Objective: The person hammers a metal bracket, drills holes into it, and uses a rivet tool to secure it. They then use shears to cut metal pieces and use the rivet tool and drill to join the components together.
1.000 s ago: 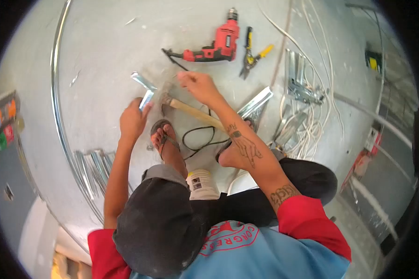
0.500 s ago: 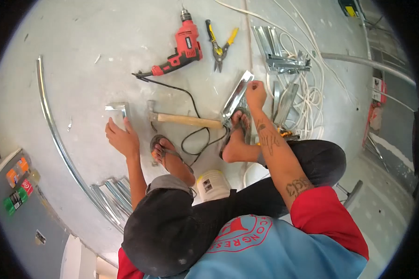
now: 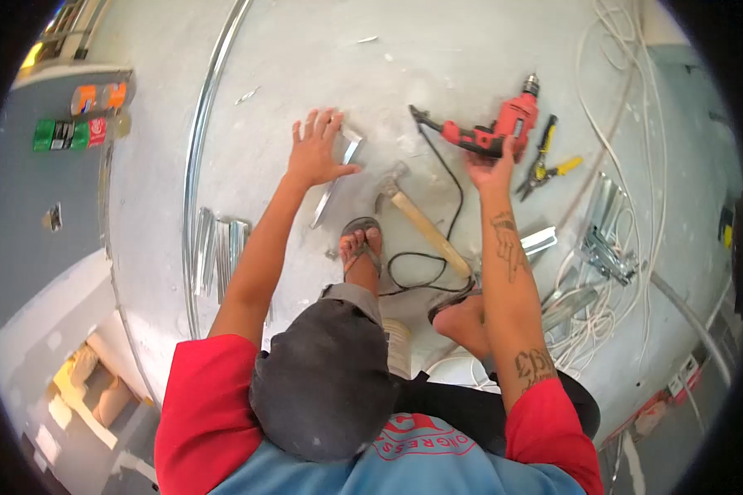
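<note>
My left hand (image 3: 315,150) is spread, palm down, beside a short bent metal piece (image 3: 335,177) on the floor; its fingers are apart and hold nothing. My right hand (image 3: 490,171) has its fingers at the body of the red and black drill (image 3: 512,124), whose chuck points away from me. Whether the drill is lifted off the floor I cannot tell. Right of the drill lie yellow and black snips (image 3: 542,169). A hammer (image 3: 425,223) with a wooden handle rests between my arms, across the drill's black cord (image 3: 458,194).
A long metal channel (image 3: 196,157) runs along the left, near stacked metal pieces (image 3: 221,247). More metal pieces (image 3: 607,247) and white cable (image 3: 656,157) lie at the right. Two bottles (image 3: 99,97) are at the upper left. A white bucket (image 3: 399,346) stands near my feet.
The view has turned and shifted. My right hand has let go of the metal strip by my foot and moved to the drill. My left hand has opened wide beside the bent piece.
</note>
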Available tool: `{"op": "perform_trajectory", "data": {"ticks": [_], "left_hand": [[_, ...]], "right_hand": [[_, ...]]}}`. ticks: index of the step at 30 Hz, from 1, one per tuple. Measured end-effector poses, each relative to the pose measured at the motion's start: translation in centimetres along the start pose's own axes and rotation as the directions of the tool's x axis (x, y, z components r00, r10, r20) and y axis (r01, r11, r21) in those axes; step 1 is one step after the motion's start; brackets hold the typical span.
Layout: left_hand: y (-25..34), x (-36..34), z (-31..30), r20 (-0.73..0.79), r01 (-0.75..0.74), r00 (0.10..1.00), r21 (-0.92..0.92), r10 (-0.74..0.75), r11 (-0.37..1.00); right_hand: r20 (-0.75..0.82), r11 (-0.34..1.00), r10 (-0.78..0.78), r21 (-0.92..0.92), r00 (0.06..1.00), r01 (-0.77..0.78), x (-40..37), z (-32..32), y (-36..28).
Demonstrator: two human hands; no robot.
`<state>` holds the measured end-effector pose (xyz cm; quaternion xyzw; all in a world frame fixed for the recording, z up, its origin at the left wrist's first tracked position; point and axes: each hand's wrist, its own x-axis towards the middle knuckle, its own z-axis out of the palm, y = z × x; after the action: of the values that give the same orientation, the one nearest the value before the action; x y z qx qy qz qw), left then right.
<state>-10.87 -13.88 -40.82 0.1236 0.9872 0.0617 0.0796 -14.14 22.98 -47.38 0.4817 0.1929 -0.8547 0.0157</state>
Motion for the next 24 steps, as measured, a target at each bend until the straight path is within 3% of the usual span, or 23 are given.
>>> {"op": "perform_trajectory", "data": {"ticks": [5,6,8,9,11,12,15,17,21,23,24], "left_hand": [[1.4,-0.9,3.1,-0.132,0.117,0.982,-0.154,-0.138,0.981],[1.7,-0.9,3.6,-0.178,0.136,0.969,-0.184,-0.169,0.974],[2.4,-1.0,3.7,-0.27,0.156,0.939,-0.221,-0.214,0.963],[2.7,-1.0,3.8,-0.271,0.169,0.935,-0.225,-0.228,0.96],[3.1,-1.0,3.9,-0.22,0.253,0.926,-0.241,-0.307,0.937],[3.5,-1.1,3.7,-0.222,0.257,0.924,-0.247,-0.312,0.934],[4.6,-1.4,3.2,-0.168,0.379,0.885,-0.283,-0.434,0.881],[4.7,-1.9,3.3,0.118,0.545,0.822,-0.445,-0.557,0.71],[4.9,1.2,3.8,0.125,0.449,0.876,-0.566,-0.466,0.692],[6.2,4.9,2.3,0.047,0.279,0.952,-0.539,-0.302,0.795],[6.6,6.5,2.6,0.042,0.269,0.955,-0.548,-0.295,0.792]], "right_hand": [[0.192,0.992,-0.122,0.051,0.974,0.114,-2.1,0.0,-2.3],[0.19,0.994,-0.112,0.039,0.975,0.106,-1.4,-0.5,-2.7],[0.389,0.994,-0.047,0.113,0.92,0.002,1.0,-1.7,-3.8],[0.393,0.995,-0.036,0.1,0.919,-0.004,1.7,-2.0,-4.4],[0.292,0.985,-0.158,-0.017,0.943,0.171,2.3,-2.5,-5.5],[0.338,0.994,-0.085,-0.035,0.937,0.103,1.7,-2.9,-6.2],[0.403,0.989,-0.145,0.041,0.904,0.14,-2.8,-2.7,-7.2],[0.524,0.982,-0.172,0.155,0.834,0.105,-6.3,-3.8,-8.5],[0.535,0.922,-0.33,0.005,0.778,0.387,-15.4,-3.0,-11.2],[0.569,0.916,-0.319,-0.021,0.758,0.402,-17.7,-3.4,-12.7],[0.574,0.882,-0.317,-0.114,0.755,0.457,-18.6,-3.7,-13.2]]}}
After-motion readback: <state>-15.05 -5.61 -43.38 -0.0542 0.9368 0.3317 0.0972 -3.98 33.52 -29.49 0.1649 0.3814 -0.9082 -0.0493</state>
